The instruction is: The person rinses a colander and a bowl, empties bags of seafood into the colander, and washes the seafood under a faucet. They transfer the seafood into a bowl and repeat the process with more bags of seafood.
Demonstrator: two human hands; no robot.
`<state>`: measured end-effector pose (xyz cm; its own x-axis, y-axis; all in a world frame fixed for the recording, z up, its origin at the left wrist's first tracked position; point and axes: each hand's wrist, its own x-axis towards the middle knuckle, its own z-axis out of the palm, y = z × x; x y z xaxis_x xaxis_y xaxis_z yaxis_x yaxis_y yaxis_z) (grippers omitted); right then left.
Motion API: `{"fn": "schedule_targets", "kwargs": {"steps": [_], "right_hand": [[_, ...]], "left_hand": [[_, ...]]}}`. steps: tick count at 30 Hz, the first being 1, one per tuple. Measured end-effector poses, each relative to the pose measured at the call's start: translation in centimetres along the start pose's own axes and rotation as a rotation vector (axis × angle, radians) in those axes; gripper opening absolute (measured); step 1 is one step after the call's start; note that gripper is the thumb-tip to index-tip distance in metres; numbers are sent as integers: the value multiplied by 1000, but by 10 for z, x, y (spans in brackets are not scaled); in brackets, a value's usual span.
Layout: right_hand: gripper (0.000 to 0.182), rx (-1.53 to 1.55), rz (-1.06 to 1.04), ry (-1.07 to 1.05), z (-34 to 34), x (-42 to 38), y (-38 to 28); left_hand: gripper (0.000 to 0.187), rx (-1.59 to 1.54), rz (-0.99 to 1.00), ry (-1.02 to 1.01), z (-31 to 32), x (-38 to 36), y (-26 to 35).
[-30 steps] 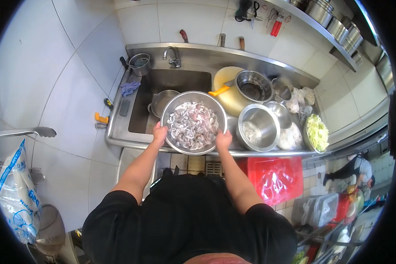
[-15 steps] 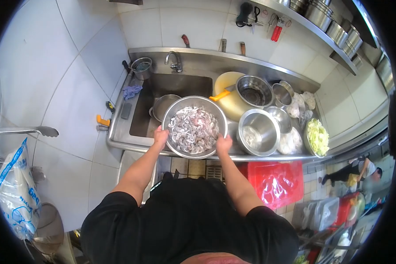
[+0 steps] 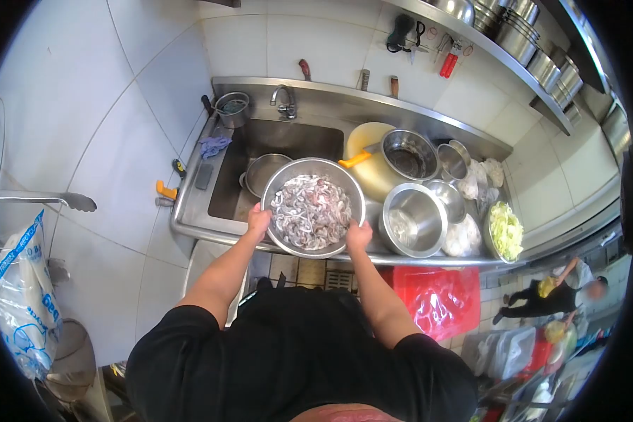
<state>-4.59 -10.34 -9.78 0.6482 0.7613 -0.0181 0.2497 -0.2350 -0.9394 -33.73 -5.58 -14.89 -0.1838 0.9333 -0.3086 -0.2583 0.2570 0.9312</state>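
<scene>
A wide steel bowl (image 3: 281, 244) is held level between my two hands, over the front edge of the sink. Inside it lies a heap of grey-white and pinkish squid-like pieces (image 3: 311, 211). My left hand (image 3: 259, 221) grips the left rim. On the right rim my right hand (image 3: 359, 235) is closed, its thumb up at the edge. Behind the bowl a steel pot (image 3: 266, 166) stands in the sink (image 3: 288, 133), partly covered by the bowl. To the right of my right hand is a deep steel pot (image 3: 439, 232) on the counter.
A round cutting board (image 3: 362, 141) carries a yellow-handled knife (image 3: 356, 159) and a dark-bottomed bowl (image 3: 409, 155). Chopped cabbage (image 3: 505, 231) fills a bowl at the right end. A red tub (image 3: 439, 306) sits below the counter. Another person (image 3: 548, 295) is at far right.
My hands and the bowl stay in nearly the same place over the sink edge. The view has shifted slightly. The other person at far right has changed posture, arms more extended.
</scene>
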Motion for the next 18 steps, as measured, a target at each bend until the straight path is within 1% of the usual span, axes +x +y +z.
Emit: {"fn": "schedule_targets", "kwargs": {"steps": [2,6,11,14,18], "right_hand": [[26,20,-16,5,1,0,1],[27,-70,-15,21,-2,-3,-9],[29,-88,-16,44,3,3,3],[29,-59,-67,32,2,5,7],[30,-94,-77,43,6,13,22]], "left_hand": [[40,4,0,3,-1,3,-2],[40,8,6,3,-3,7,-8],[40,7,18,-12,-3,6,-6],[40,-3,0,1,-2,4,-4],[39,-12,9,-18,-1,2,-2]]}}
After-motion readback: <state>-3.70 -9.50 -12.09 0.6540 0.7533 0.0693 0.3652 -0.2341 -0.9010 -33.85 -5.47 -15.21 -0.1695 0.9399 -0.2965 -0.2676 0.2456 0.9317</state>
